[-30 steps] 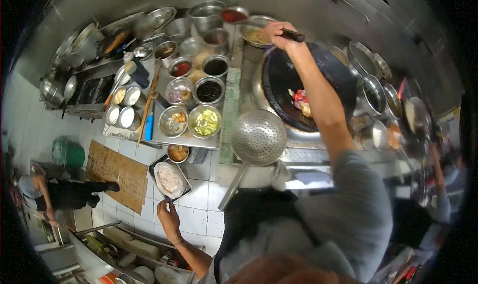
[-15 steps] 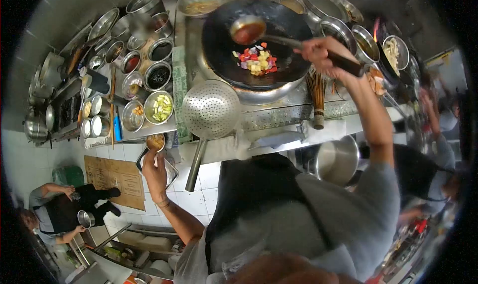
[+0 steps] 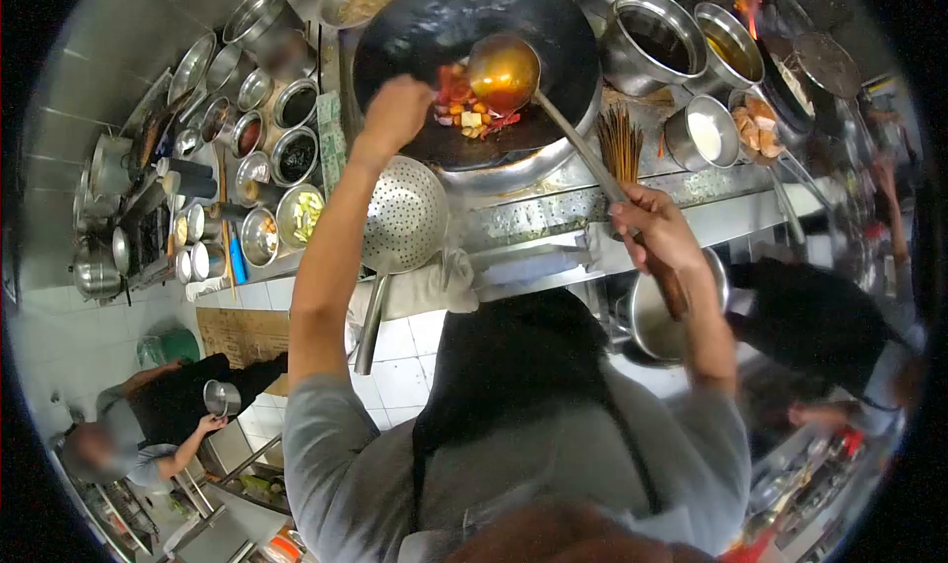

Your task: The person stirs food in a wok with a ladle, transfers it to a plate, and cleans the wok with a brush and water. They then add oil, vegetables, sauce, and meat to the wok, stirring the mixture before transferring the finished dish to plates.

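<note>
Right hand wraps tight round a ladle of brown liquid, and the left hand, I cannot tell if pinching, hangs over the wok, top middle, where chopped food seems at the saucing step, which calls for slow tipping.

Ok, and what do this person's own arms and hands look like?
The left hand and right hand are ungloved, with bare forearms. Loose, short grey fabric sleeves end around the elbows. A strapped black cloth apron covers the front.
</note>
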A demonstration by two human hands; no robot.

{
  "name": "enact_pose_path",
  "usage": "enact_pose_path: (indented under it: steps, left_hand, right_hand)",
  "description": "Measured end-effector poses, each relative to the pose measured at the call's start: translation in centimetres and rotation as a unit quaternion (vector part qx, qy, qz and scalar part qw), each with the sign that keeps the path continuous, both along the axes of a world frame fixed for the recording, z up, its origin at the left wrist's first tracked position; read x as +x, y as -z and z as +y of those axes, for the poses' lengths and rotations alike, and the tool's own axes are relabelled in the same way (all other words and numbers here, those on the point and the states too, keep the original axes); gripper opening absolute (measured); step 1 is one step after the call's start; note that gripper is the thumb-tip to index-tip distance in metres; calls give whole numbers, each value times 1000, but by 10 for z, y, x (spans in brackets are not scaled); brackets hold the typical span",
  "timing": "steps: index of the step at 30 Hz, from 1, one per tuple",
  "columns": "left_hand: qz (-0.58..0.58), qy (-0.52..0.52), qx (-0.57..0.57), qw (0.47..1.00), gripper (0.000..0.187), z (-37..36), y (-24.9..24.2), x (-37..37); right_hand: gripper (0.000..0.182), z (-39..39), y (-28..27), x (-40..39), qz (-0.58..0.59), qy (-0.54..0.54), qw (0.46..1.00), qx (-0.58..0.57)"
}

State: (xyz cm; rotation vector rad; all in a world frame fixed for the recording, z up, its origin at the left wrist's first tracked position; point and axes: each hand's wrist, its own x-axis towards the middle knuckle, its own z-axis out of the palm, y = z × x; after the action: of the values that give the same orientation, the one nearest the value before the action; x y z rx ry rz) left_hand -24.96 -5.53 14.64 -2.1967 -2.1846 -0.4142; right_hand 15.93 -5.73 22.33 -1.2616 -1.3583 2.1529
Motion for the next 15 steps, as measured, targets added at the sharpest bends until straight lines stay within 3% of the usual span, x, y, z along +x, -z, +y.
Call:
enact_pose_path:
  steps: [4, 7, 8, 11, 12, 15]
  left_hand:
    - [15, 11, -190, 982, 22, 76, 13, 7]
    - [62, 15, -168, 984, 29, 98, 25, 15]
    - [-1, -41, -211, 977, 33, 98, 13, 27]
    - [99, -73, -113, 986, 39, 126, 71, 6]
    - [146, -49, -123, 980, 40, 127, 68, 7]
    - [141, -22, -129, 981, 29, 130, 73, -3]
  right_hand:
    - [30, -6, 7, 3, -15, -12, 999, 46]
    - [31, -10, 6, 8, -15, -13, 998, 67]
    - [31, -10, 5, 10, -14, -11, 998, 67]
    - [30, -10, -1, 15, -16, -1, 998, 58]
    - [30, -10, -1, 16, -18, 8, 998, 56]
    - [30, -11, -1, 18, -26, 18, 998, 55]
